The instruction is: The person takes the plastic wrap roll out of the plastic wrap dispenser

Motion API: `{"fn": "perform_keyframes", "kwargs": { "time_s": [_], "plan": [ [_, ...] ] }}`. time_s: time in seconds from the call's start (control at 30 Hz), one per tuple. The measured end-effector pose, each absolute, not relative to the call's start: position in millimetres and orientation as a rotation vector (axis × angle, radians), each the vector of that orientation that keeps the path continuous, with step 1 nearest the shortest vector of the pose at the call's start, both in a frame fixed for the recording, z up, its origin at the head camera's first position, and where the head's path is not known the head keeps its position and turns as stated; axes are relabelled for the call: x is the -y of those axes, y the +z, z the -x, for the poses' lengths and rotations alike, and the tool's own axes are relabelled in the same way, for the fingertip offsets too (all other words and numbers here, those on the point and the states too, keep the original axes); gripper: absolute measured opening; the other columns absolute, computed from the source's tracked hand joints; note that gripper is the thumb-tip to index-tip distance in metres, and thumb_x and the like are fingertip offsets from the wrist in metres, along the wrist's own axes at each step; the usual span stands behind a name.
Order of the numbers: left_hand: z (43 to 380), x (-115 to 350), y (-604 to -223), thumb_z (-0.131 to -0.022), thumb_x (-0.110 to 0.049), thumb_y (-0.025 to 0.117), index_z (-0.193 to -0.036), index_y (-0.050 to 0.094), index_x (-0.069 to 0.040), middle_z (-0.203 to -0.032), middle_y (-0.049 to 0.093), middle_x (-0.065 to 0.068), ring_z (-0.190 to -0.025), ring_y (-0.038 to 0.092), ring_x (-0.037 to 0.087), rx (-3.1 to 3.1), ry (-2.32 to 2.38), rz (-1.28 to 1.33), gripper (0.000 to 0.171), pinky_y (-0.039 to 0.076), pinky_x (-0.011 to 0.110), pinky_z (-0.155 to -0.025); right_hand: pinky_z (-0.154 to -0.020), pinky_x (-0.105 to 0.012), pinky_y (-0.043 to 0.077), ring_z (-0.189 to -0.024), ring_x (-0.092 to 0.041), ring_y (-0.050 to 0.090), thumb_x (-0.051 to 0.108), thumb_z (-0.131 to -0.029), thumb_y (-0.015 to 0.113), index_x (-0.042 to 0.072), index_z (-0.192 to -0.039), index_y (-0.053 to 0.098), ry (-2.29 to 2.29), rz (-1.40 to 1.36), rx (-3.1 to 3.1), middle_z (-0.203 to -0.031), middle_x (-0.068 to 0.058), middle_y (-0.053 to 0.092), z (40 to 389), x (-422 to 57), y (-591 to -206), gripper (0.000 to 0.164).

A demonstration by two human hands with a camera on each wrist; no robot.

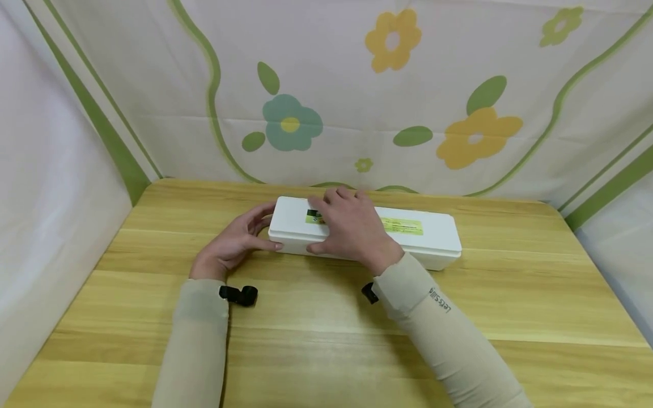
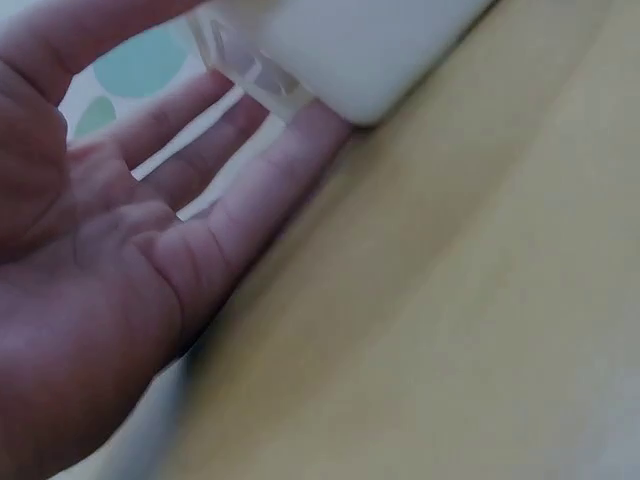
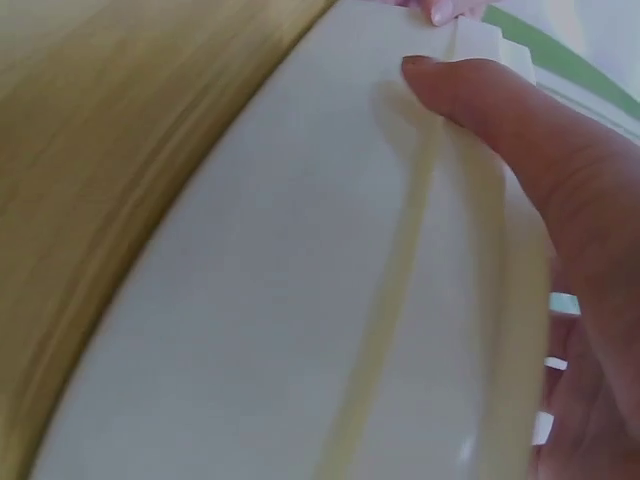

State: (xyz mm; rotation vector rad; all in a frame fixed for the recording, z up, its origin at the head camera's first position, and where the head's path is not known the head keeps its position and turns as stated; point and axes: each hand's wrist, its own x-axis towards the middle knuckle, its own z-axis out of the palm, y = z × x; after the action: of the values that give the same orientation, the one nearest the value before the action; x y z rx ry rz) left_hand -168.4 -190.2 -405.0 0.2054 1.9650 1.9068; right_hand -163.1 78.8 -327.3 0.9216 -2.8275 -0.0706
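A long white lidded box (image 1: 431,232) lies on the wooden table, with a yellow-green label (image 1: 403,225) on its top. My left hand (image 1: 234,238) holds its left end, thumb on the front side and the other fingers round the end. In the left wrist view, the fingers (image 2: 275,165) reach to the end of the box (image 2: 370,50), by its lower edge. Across the lid lies my right hand (image 1: 352,224), gripping the box from above. Its thumb (image 3: 470,90) presses the side of the box near the lid seam (image 3: 400,260), while its other fingers go over the far edge.
The wooden table (image 1: 306,340) runs back to a white cloth (image 1: 347,102) printed with flowers and green lines. White cloth also hangs at the left and right sides. A small black device (image 1: 240,295) sits at the left wrist, another (image 1: 369,293) at the right wrist.
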Motion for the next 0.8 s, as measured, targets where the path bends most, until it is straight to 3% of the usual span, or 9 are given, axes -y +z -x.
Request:
{"fn": "perform_keyframes", "kwargs": {
  "time_s": [0.27,0.8],
  "plan": [
    [169.0,189.4,-408.8,-0.083,0.008,0.083,-0.168,0.038,-0.019,-0.170,0.040,0.005,-0.156,0.036,0.031,-1.956,1.915,-0.202,0.100,0.053,0.025,-0.102,-0.062,-0.039,0.057,-0.094,-0.026,0.068,0.071,-0.078,0.081,0.011,-0.115,0.069,-0.200,-0.910,2.758,-0.103,-0.008,0.073,162.1,-65.2,-325.9,0.071],
    [189.7,177.1,-405.3,-0.082,0.007,0.083,-0.167,0.039,-0.020,-0.170,0.041,0.004,-0.155,0.039,0.030,-1.980,1.908,-0.212,0.099,0.052,0.031,-0.104,-0.065,-0.037,0.059,-0.085,-0.026,0.070,0.078,-0.082,0.075,0.007,-0.118,0.069,-0.308,-0.876,2.792,-0.102,-0.010,0.076,176.0,-63.5,-324.7,0.080]
  ]
}}
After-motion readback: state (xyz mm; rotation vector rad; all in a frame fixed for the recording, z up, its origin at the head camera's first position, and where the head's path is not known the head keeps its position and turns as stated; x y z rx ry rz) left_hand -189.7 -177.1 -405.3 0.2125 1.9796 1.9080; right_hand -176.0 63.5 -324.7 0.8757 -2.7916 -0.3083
